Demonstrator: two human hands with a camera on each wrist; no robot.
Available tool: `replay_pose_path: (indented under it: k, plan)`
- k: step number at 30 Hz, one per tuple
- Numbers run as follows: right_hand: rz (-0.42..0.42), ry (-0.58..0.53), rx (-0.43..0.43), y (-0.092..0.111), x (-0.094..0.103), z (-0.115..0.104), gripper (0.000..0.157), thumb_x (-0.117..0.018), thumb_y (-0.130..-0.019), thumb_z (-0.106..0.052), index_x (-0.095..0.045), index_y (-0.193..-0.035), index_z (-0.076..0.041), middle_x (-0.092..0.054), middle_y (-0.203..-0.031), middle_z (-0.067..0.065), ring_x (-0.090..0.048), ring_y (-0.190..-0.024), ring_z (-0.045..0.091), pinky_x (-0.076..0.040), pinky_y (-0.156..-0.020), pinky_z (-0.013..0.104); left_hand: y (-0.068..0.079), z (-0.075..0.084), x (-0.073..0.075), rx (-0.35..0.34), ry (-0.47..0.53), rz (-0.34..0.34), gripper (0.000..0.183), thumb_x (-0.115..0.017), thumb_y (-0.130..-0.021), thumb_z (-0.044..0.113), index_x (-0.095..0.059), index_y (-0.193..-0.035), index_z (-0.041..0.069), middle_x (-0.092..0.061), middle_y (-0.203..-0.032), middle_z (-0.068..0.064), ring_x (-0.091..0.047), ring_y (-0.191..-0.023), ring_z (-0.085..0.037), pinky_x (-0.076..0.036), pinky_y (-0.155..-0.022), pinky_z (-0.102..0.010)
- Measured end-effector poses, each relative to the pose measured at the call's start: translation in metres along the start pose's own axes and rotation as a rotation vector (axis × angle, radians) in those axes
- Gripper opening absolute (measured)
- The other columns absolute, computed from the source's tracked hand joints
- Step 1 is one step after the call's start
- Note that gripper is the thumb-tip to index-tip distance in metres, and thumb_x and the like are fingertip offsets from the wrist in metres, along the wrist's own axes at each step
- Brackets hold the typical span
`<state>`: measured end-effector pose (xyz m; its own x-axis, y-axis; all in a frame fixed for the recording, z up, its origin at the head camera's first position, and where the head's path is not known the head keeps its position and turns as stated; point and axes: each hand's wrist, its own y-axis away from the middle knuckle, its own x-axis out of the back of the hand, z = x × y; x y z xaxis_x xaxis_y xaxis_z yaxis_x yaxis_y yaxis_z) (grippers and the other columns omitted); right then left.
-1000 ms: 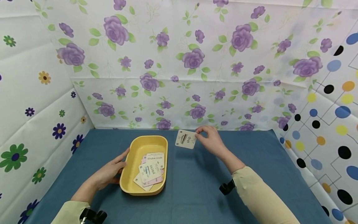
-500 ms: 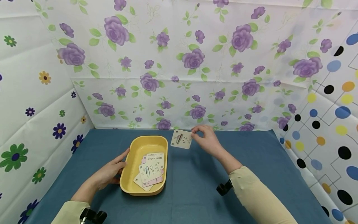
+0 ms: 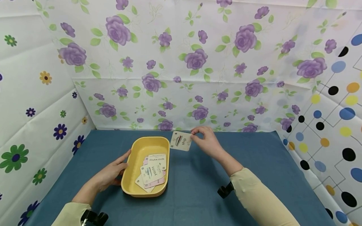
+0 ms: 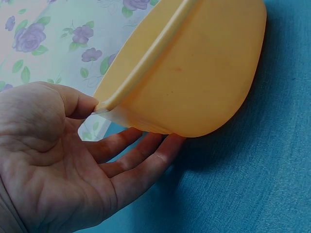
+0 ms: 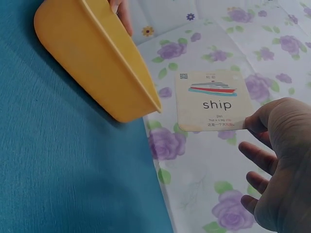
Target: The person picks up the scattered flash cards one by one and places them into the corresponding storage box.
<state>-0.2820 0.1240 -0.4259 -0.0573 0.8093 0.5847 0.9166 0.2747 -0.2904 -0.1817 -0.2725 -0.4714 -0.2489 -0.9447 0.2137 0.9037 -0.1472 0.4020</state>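
My right hand (image 3: 207,142) pinches a square flashcard (image 3: 180,141) by its edge between thumb and forefinger, just right of the tub's far corner. In the right wrist view the card (image 5: 214,99) reads "ship" below a picture of a red and white ship; the other fingers are spread away from it. My left hand (image 3: 111,172) holds the left side of a yellow plastic tub (image 3: 141,146), thumb at the rim and fingers against the outer wall, as the left wrist view shows. Inside lie overlapping cards, including a "yacht" card (image 3: 152,174), a "spaceship" card (image 3: 157,160) and partly covered pink ones.
A blue cloth (image 3: 198,194) covers the table. Behind it rises a sheet with purple roses (image 3: 195,59). Patterned sheets flank both sides, one with flowers (image 3: 15,158), one with coloured dots (image 3: 348,153). Each wrist wears a black camera.
My right hand has moved left with the ship card, bringing it close to the tub's right rim. The left hand and the tub have stayed in place.
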Motion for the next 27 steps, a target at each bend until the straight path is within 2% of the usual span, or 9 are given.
replay_pose_path:
  k: [8,27]
  plan:
    - [-0.018,-0.012,0.006,-0.001,-0.004,-0.007,0.007,-0.069,-0.1,-0.022,-0.072,-0.097,-0.016,-0.065,-0.125,0.001,-0.044,-0.13,0.028,-0.034,-0.106,0.057,0.001,0.001,0.0,0.006,-0.003,-0.001,0.064,-0.043,-0.111,0.026,-0.011,-0.165,0.039,-0.047,-0.146,-0.024,-0.063,-0.106,-0.031,-0.057,-0.078,-0.049]
    - [-0.045,-0.029,0.054,-0.005,-0.027,-0.025,0.007,-0.068,-0.1,-0.022,-0.072,-0.095,-0.019,-0.064,-0.125,-0.002,-0.044,-0.126,0.023,-0.036,-0.103,0.054,0.002,0.002,0.0,0.004,-0.01,-0.006,0.064,-0.042,-0.111,0.027,-0.01,-0.165,0.039,-0.049,-0.141,-0.023,-0.062,-0.105,-0.031,-0.056,-0.079,-0.048]
